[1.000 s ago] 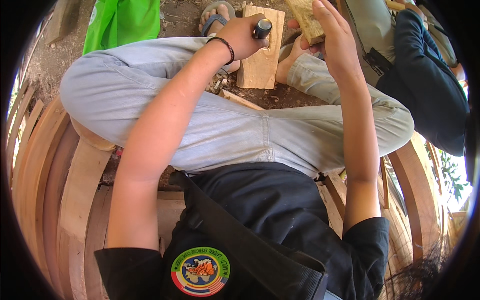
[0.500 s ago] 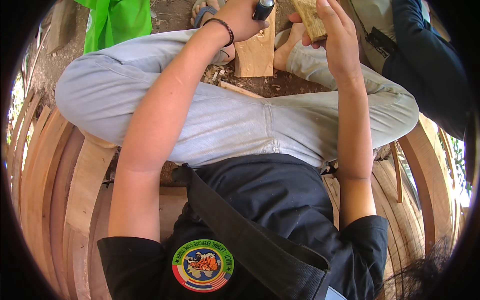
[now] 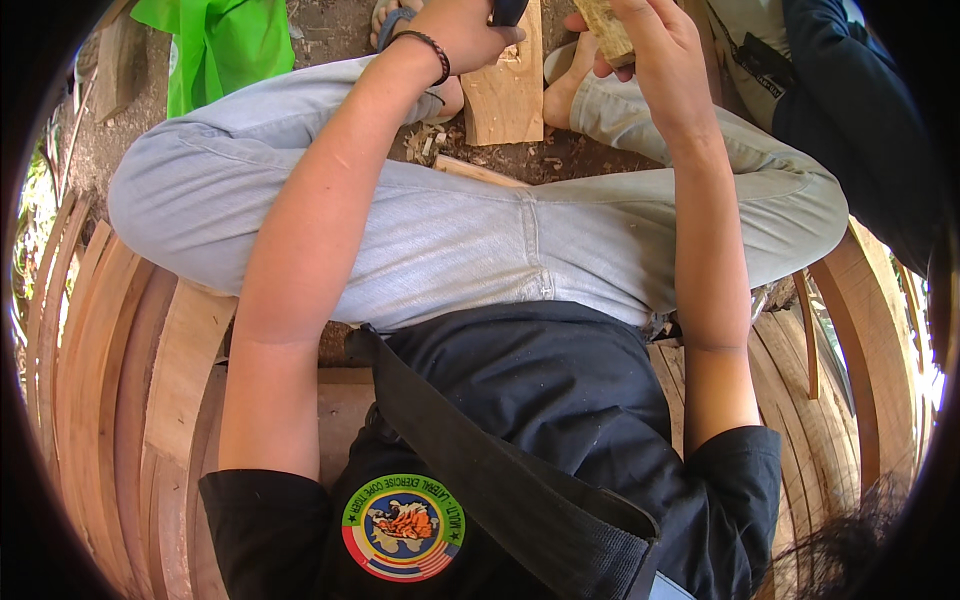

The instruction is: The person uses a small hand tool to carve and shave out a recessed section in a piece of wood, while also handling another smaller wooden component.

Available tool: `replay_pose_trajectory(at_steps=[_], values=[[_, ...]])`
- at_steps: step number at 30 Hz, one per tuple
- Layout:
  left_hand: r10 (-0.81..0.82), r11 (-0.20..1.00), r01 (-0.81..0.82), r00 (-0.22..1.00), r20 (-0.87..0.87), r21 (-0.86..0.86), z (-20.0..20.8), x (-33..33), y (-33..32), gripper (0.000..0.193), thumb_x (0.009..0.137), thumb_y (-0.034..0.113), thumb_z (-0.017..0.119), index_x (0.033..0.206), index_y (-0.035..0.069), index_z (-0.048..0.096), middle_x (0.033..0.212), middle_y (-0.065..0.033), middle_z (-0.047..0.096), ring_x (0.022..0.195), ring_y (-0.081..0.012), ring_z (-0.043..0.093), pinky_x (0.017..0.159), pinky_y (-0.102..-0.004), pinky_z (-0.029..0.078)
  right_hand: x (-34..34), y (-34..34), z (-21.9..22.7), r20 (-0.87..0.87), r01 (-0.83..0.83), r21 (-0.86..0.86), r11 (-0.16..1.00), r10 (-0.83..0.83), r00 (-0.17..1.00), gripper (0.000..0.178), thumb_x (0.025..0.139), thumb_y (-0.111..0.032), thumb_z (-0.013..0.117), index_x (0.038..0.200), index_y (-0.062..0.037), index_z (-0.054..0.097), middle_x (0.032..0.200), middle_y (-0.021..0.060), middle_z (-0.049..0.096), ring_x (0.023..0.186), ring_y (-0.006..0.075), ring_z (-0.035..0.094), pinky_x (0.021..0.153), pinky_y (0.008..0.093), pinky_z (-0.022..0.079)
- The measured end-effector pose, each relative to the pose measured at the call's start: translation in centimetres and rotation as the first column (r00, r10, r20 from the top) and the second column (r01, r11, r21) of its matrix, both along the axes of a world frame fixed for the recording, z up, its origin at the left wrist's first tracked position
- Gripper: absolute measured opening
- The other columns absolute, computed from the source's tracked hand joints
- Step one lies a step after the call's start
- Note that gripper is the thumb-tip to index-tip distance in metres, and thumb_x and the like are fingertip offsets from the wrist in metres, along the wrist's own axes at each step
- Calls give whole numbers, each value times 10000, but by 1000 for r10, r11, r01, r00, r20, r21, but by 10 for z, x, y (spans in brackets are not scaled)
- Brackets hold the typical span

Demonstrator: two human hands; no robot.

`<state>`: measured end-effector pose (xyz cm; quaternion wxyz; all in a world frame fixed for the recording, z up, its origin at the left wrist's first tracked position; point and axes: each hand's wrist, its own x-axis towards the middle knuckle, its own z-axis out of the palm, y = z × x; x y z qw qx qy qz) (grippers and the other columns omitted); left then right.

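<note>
At the top of the head view my left hand (image 3: 460, 40) is closed around the black handle of a chisel (image 3: 509, 12), whose blade is hidden. The hand is over a pale wooden board (image 3: 503, 108) lying lengthwise between my feet, with a rough cut spot on its face beside my fingers. To the right, my right hand (image 3: 672, 75) grips a worn, yellowish wooden block (image 3: 606, 36), raised apart from the chisel. The picture's edge cuts off the tops of both tools.
Wood chips (image 3: 425, 143) and a thin wooden strip (image 3: 478, 170) lie on the dirt between my legs. A green bag (image 3: 225, 50) is at the far left. Another person's dark sleeve (image 3: 850, 120) is close on the right. Curved planks (image 3: 110, 370) surround my seat.
Both hands have shifted slightly up and left in the picture. The block has come a little closer to the chisel, and less of the chisel's handle end shows.
</note>
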<state>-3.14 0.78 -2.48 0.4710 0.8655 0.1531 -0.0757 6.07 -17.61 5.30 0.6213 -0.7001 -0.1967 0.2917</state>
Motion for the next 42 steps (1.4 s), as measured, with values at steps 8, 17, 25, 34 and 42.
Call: replay_pose_trajectory(at_steps=[8,17,25,34,42], values=[[-1,999,2,999,37,-41,12,2,2,373,840,165,773,1176,43,671,1037,-202,741,980,-361,720,861,-426,563,-2,0,-8,-8,-31,32,999,31,999,512,1089,-214,527,1489,95,448,1427,128,583,1301,164,536,1095,288,413],[-30,997,29,999,18,71,4,3,2,359,830,192,779,1139,44,672,1002,-218,737,972,-388,713,853,-448,562,-9,4,8,-45,-50,6,999,50,998,513,1087,-214,534,1487,96,450,1424,120,584,1288,156,543,1087,283,419],[-39,996,34,997,68,82,-3,3,5,339,825,186,766,1122,48,675,985,-227,732,965,-403,708,849,-460,561,-7,5,7,-32,-57,-41,998,55,998,506,1087,-217,526,1485,89,459,1403,111,598,1255,145,556,1060,276,431],[-43,995,39,998,40,95,2,4,3,316,837,205,755,1105,56,677,999,-226,732,973,-408,707,851,-465,561,-6,4,-2,-18,-49,-35,998,49,999,500,1087,-213,519,1483,86,465,1405,114,599,1266,150,548,1069,276,421],[-51,992,50,999,9,112,4,4,2,307,839,208,758,1094,59,674,993,-226,732,968,-404,709,848,-472,559,-10,6,12,-10,-67,-100,993,67,998,508,1086,-223,522,1484,88,464,1416,118,592,1272,154,546,1074,278,418]])
